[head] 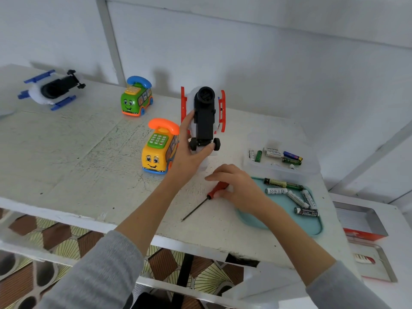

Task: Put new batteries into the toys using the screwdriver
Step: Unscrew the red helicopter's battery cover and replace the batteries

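left hand grips red-and-white plastic helicopter toy, light, hollow: hold its body. right hand closing on red-handled screwdriver lying on counter.

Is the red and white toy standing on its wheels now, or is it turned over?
Turned over. The left hand holds the red and white toy tipped up off the table, its black underside and wheels facing the camera.

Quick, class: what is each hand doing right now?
Left hand: holds the red-and-white toy plane belly up.
Right hand: grips the screwdriver on the table.
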The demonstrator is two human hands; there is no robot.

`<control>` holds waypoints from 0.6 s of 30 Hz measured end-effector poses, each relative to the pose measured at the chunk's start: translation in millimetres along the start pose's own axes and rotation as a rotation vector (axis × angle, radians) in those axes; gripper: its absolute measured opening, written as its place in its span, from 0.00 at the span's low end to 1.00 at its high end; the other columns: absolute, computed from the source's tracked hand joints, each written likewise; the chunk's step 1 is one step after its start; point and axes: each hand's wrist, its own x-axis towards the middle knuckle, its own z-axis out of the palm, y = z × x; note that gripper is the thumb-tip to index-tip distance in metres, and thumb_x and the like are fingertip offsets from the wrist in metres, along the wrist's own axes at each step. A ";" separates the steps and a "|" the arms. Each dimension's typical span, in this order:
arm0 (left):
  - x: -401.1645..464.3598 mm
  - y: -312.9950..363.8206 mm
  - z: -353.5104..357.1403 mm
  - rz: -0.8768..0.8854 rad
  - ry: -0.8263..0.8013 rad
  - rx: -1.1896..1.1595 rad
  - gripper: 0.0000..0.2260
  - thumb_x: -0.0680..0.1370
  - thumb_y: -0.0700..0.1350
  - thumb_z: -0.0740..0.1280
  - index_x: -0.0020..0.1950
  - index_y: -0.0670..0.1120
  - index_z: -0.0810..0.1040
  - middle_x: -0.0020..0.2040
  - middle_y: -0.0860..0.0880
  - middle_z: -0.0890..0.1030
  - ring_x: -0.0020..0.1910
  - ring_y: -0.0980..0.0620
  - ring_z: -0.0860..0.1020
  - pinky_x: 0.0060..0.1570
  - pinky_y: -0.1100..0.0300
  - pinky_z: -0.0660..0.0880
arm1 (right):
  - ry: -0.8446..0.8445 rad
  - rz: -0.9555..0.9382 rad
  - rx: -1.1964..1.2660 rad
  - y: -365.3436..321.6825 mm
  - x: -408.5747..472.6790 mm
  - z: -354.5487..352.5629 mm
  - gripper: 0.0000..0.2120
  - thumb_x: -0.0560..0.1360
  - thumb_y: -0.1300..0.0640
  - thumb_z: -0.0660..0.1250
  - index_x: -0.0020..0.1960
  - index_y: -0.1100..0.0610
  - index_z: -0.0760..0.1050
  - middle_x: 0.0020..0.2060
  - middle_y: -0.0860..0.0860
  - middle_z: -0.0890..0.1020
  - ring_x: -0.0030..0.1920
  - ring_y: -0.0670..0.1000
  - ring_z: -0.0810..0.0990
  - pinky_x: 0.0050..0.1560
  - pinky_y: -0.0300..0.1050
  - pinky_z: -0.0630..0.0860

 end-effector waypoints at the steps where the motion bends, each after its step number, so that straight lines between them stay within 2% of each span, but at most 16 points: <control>1: 0.3 -0.1 -0.3 -0.002 0.004 0.000 0.32 0.75 0.39 0.68 0.73 0.54 0.56 0.72 0.50 0.64 0.67 0.45 0.70 0.65 0.47 0.72 | 0.037 0.014 0.031 -0.5 -1.7 -1.3 0.18 0.68 0.64 0.72 0.58 0.56 0.78 0.53 0.53 0.78 0.54 0.54 0.74 0.55 0.50 0.71; 4: 2.3 0.1 -2.0 -0.021 0.005 -0.005 0.32 0.75 0.40 0.68 0.73 0.54 0.56 0.72 0.50 0.65 0.67 0.45 0.71 0.65 0.46 0.72 | 0.213 0.013 0.105 -1.5 -6.2 -7.6 0.18 0.70 0.66 0.70 0.59 0.56 0.77 0.49 0.51 0.79 0.50 0.50 0.76 0.53 0.45 0.73; 6: 3.4 3.8 -2.9 -0.047 -0.008 -0.028 0.34 0.75 0.40 0.69 0.73 0.57 0.55 0.72 0.47 0.66 0.66 0.47 0.72 0.64 0.53 0.73 | 0.343 0.023 0.127 -2.1 -5.8 -15.4 0.17 0.72 0.65 0.68 0.60 0.55 0.76 0.48 0.49 0.78 0.47 0.45 0.76 0.52 0.41 0.75; 8: 4.6 9.3 -3.2 -0.067 -0.011 -0.063 0.38 0.75 0.37 0.70 0.74 0.58 0.51 0.69 0.46 0.69 0.64 0.50 0.75 0.62 0.60 0.74 | 0.453 0.048 0.166 -6.3 -1.0 -27.9 0.16 0.74 0.63 0.65 0.61 0.53 0.74 0.49 0.48 0.78 0.46 0.42 0.76 0.50 0.37 0.75; 11: 10.3 18.9 -7.4 -0.101 -0.002 -0.114 0.45 0.74 0.37 0.71 0.74 0.62 0.42 0.67 0.40 0.71 0.64 0.49 0.75 0.64 0.60 0.72 | 0.569 0.090 0.209 -20.8 16.1 -50.5 0.17 0.75 0.61 0.63 0.64 0.54 0.71 0.52 0.49 0.76 0.46 0.41 0.76 0.48 0.31 0.75; 13: 17.8 26.5 -15.9 -0.102 -0.002 -0.098 0.48 0.73 0.40 0.73 0.75 0.63 0.40 0.68 0.36 0.69 0.67 0.44 0.72 0.67 0.54 0.69 | 0.587 0.112 0.241 -35.6 32.7 -64.5 0.20 0.77 0.60 0.63 0.68 0.54 0.67 0.55 0.47 0.75 0.47 0.39 0.75 0.47 0.28 0.73; 15: 25.8 34.8 -28.8 -0.084 -0.012 -0.095 0.48 0.72 0.41 0.74 0.75 0.63 0.40 0.70 0.36 0.66 0.67 0.42 0.72 0.68 0.49 0.69 | 0.557 0.128 0.306 -53.6 51.6 -75.6 0.23 0.78 0.58 0.61 0.71 0.54 0.61 0.58 0.44 0.73 0.48 0.36 0.74 0.46 0.26 0.72; 18: 37.3 44.0 -58.3 -0.035 -0.010 -0.104 0.46 0.72 0.39 0.74 0.74 0.64 0.44 0.74 0.42 0.62 0.70 0.44 0.69 0.66 0.53 0.70 | 0.507 0.095 0.393 -82.8 80.7 -82.2 0.25 0.79 0.56 0.60 0.74 0.54 0.56 0.63 0.45 0.73 0.49 0.35 0.75 0.47 0.26 0.73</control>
